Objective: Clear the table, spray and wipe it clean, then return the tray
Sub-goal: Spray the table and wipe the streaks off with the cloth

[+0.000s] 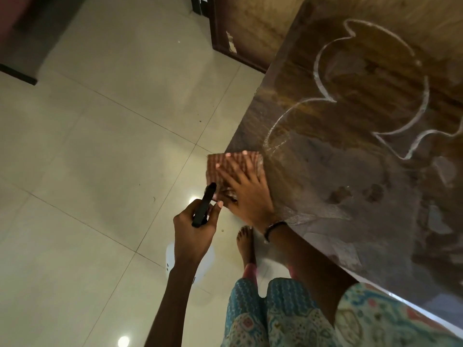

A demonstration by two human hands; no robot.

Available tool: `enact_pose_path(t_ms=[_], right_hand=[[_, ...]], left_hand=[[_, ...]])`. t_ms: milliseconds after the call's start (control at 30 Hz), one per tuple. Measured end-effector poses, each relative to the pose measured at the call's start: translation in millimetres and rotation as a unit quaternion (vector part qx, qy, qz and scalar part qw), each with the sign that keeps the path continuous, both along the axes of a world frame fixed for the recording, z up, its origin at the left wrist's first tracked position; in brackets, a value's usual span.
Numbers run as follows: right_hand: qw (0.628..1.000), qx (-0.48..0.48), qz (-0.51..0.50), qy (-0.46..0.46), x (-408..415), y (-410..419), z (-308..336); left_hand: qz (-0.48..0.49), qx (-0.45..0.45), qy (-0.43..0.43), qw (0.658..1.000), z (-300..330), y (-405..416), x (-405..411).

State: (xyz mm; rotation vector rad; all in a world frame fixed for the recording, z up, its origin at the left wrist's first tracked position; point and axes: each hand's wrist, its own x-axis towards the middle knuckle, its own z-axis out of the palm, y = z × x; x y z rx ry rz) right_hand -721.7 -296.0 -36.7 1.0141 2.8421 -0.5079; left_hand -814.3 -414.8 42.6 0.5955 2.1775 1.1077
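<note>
Right now my right hand (pixel 246 189) has its fingers (pixel 226 177) spread flat and pressed down on a reddish-brown ribbed cloth (pixel 225 166), which lies at the corner of the wooden table (pixel 350 171), just left of the frame's centre, partly overhanging the edge. A dark bracelet (pixel 274 227) circles that wrist. My left hand (pixel 194 227), just below and left of the cloth, has its fingers curled around a dark, slim object (pixel 204 206) with the thumb laid along its side; I cannot tell what the object is, since blur hides its detail. Its upper tip reaches the cloth's lower edge. Across the table's glossy top, filling the right of the frame, pale looping streaks (pixel 370 78) of wet residue curl through the upper right, and duller smears lie lower down. A bare foot (pixel 246 242) stands on the cream tiled floor (pixel 100 146) beneath the hands, with patterned teal clothing (pixel 288 314) at the bottom of the frame.
</note>
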Motion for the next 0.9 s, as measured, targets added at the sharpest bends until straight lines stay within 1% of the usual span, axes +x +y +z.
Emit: enact_pose_path(t_ms=[67,133,167,233,300,367,467,533,600,700,767,833,900], right_hand=[[0.998,0.007,0.065,0.007,8,-13,0],[0.993,0.013,0.120,-0.005,44,-28,-2],[0.991,0.020,0.130,-0.010,67,-31,-3],[0.994,0.029,0.110,-0.005,113,-30,-4],[0.998,0.023,0.063,-0.006,141,-17,0],[1.000,0.003,0.012,-0.007,136,-2,4],[0.999,-0.007,-0.054,-0.006,89,16,6],[0.999,-0.006,-0.038,-0.010,55,18,5],[1.000,-0.003,0.009,-0.011,39,7,3],[0.995,0.005,0.097,-0.010,66,-15,1],[0.992,0.015,0.126,-0.012,104,-18,1],[0.995,0.019,0.099,-0.015,145,-11,1],[0.999,0.008,0.026,-0.022,174,5,1]], left_hand=[[-0.012,0.006,0.001,1.000,1,1,0],[-0.021,0.007,-0.008,1.000,3,3,1],[-0.025,0.004,-0.007,1.000,4,5,0],[-0.036,-0.002,-0.001,0.999,6,8,1],[-0.045,0.001,-0.002,0.999,8,12,2],[-0.057,0.008,0.004,0.998,10,16,4],[-0.082,0.007,0.020,0.996,8,21,8],[-0.096,0.004,0.036,0.995,5,25,8],[-0.104,0.001,0.048,0.993,3,29,10],[-0.112,0.001,0.039,0.993,4,37,12],[-0.127,-0.006,0.039,0.991,4,44,15],[-0.134,-0.020,0.029,0.990,3,52,21],[-0.144,-0.036,0.017,0.989,2,60,29]])
